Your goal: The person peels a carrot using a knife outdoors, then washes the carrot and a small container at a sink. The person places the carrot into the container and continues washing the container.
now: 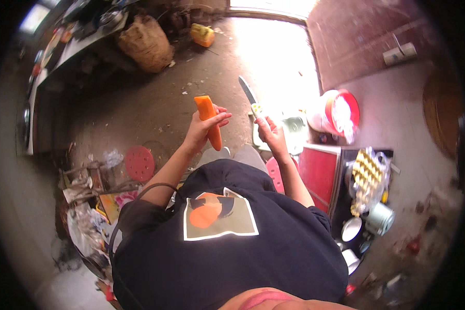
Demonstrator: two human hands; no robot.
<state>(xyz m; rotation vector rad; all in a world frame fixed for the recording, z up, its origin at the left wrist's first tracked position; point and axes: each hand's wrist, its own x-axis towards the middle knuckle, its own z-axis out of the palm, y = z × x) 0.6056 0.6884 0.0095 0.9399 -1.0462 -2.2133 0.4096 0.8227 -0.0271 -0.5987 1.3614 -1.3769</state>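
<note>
A peeled-looking orange carrot (214, 133) lies across my left hand (204, 128), gripped between the thumb and fingers, its wide end pointing away from me. My right hand (270, 133) is closed around the pale, patterned handle of a knife (248, 90). The knife's blade points up and away, to the right of the carrot and apart from it. Just beyond and beside my right hand, low down, is a pale green plastic basin or tray (260, 142), partly washed out by bright light.
A white bucket with a red rim (348, 95) stands right of the basin, near a red-fronted cabinet (318, 178). Red stools (139, 163) flank me. A large sack (147, 44) and a yellow container (202, 35) are ahead left. Bright light enters by the doorway.
</note>
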